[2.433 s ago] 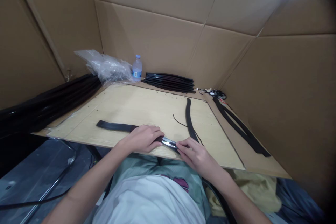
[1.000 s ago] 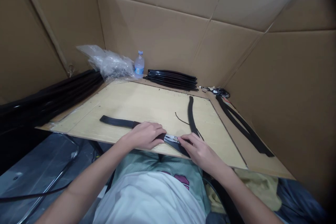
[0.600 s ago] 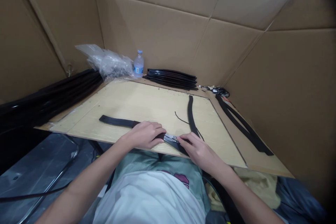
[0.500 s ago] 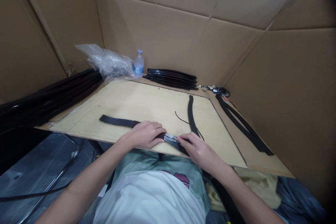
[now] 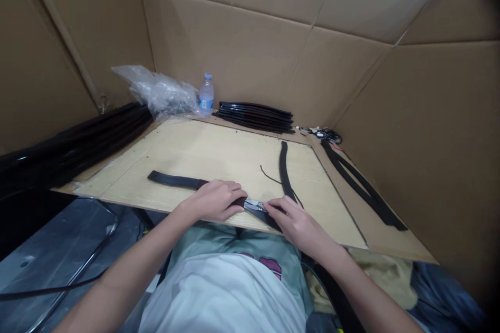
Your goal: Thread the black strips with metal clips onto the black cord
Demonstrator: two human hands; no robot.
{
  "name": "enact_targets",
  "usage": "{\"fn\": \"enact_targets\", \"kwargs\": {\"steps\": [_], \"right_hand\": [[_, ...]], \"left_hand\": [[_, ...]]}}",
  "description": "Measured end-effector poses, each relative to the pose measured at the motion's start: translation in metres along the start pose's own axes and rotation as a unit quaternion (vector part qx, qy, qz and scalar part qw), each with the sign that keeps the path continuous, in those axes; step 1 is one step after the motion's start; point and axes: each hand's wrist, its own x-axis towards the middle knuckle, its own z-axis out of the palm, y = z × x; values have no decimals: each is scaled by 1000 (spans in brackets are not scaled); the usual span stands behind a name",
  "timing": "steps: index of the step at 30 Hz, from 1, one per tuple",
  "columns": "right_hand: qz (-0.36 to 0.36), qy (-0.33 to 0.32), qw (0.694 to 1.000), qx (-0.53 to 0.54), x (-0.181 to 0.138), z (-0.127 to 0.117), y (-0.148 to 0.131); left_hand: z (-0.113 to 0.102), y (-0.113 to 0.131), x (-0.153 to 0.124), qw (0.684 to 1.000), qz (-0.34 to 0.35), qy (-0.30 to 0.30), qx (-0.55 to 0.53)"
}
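Observation:
A black strip (image 5: 174,180) lies flat near the front edge of the light wooden board (image 5: 203,153). My left hand (image 5: 214,200) rests on its right part with the fingers curled over it. My right hand (image 5: 294,223) pinches the strip's other side, close to a small shiny metal piece (image 5: 255,205) that shows between the two hands. A second black strip (image 5: 284,169) runs from beside my right hand toward the back of the board, with a thin black thread (image 5: 269,177) next to it.
Cardboard walls (image 5: 242,57) enclose the board. At the back stand a water bottle (image 5: 205,94), a crumpled plastic bag (image 5: 162,94) and a stack of black strips (image 5: 255,116). Long black strips (image 5: 74,148) lie at the left, two more (image 5: 361,187) at the right.
Since the earliest frame the view has shifted slightly and my hands have closed in a little on the metal piece. Over the last second nothing has visibly moved.

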Motion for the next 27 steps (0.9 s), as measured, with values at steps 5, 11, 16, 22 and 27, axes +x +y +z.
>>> {"fn": "enact_targets", "kwargs": {"steps": [5, 11, 16, 22, 27], "right_hand": [[4, -4, 1000, -2, -1, 1, 0], [-1, 5, 1000, 6, -1, 2, 1], [3, 10, 1000, 8, 0, 2, 1], [7, -2, 1000, 4, -1, 2, 1], [2, 9, 1000, 6, -1, 2, 0]], "left_hand": [[0, 0, 0, 1000, 1, 5, -1], [0, 0, 0, 1000, 1, 2, -6], [-1, 0, 0, 1000, -3, -3, -3], [-1, 1, 0, 1000, 0, -5, 0], [-1, 1, 0, 1000, 1, -1, -3]]}}
